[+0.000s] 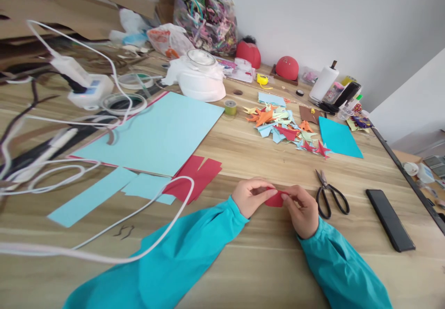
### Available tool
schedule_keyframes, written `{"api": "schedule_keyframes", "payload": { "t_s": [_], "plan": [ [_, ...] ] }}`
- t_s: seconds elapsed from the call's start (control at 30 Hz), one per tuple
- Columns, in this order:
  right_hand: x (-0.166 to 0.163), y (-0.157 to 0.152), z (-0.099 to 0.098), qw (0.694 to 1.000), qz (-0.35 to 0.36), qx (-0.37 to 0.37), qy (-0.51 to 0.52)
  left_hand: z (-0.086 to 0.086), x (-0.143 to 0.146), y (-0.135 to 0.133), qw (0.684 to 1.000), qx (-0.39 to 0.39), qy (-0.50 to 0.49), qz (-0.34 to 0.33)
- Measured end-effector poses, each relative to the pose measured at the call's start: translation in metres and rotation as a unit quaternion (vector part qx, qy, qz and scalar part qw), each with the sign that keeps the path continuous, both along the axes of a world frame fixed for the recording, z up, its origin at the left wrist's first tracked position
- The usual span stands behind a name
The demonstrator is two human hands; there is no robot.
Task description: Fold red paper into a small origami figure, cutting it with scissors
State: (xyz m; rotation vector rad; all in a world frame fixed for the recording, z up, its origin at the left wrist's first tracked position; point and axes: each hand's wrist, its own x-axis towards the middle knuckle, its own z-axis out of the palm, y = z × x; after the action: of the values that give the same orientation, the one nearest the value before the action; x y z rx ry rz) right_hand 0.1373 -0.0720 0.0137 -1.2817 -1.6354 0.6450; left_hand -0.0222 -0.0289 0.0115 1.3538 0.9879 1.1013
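Note:
Between both hands is a small piece of red paper (274,200), held just above or on the wooden table. My left hand (251,195) pinches its left edge with thumb and fingers. On the opposite edge, my right hand (301,208) grips it the same way; the fingertips partly cover the paper. Black-handled scissors (325,193) lie to the right of my right hand, tips pointing away. Left of my left hand rest cut sheets of red paper (200,177), close to light blue paper pieces (149,186). Beyond the hands sits a pile of folded paper shapes (278,126) in several colours.
A white cable (181,221) loops over the table at left, crossing above my left sleeve. Large light blue sheets (156,133) lie behind it. A black phone (390,220) is at right, a turquoise sheet (340,137) farther back. A thread spool (230,108) stands mid-table.

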Motion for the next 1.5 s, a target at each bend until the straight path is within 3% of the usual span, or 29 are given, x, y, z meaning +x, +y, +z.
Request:
{"api": "schedule_keyframes", "payload": {
  "t_s": [0.4, 0.83, 1.5],
  "plan": [
    [-0.002, 0.001, -0.002, 0.993, 0.009, -0.07, 0.095, 0.001, -0.001, -0.002, 0.999, 0.043, 0.004, -0.01],
    [-0.001, 0.002, -0.001, 0.999, -0.024, -0.005, 0.049, -0.01, 0.002, 0.002, 0.998, 0.022, -0.029, 0.043],
    [-0.002, 0.002, -0.002, 0.997, -0.014, -0.028, 0.071, -0.005, 0.001, 0.0, 0.998, 0.049, -0.022, 0.036]
  ]
}}
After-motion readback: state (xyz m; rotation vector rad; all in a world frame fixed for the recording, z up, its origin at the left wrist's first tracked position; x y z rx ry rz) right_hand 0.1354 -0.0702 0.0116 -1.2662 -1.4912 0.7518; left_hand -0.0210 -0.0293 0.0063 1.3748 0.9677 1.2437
